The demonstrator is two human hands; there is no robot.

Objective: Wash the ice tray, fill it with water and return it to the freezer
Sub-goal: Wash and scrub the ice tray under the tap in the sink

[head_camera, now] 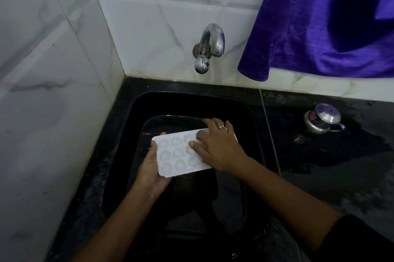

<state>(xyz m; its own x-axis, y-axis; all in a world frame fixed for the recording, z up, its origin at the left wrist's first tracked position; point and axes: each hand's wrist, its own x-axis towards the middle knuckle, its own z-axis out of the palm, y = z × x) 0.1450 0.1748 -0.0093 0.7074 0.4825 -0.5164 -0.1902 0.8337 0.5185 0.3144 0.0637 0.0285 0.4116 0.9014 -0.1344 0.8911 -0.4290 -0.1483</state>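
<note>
**Two hands on the tray above the sink**

Both hands meet at the white tray [177, 153], which is held roughly level over the black sink [128, 133], its moulded cells facing up. The left hand [151, 174] grips the tray's near left end from below, with fingertips curled up over the edge. The right hand [217, 146] lies on the tray's right half with fingers spread and nearly straight, and it wears a ring [222, 126]. A steel tap [210, 46] juts from the tiled wall behind the sink. A purple cloth [319, 27] hangs at upper right. A small lidded steel pot [322, 120] stands on the dark counter [319, 165] to the right.
</note>
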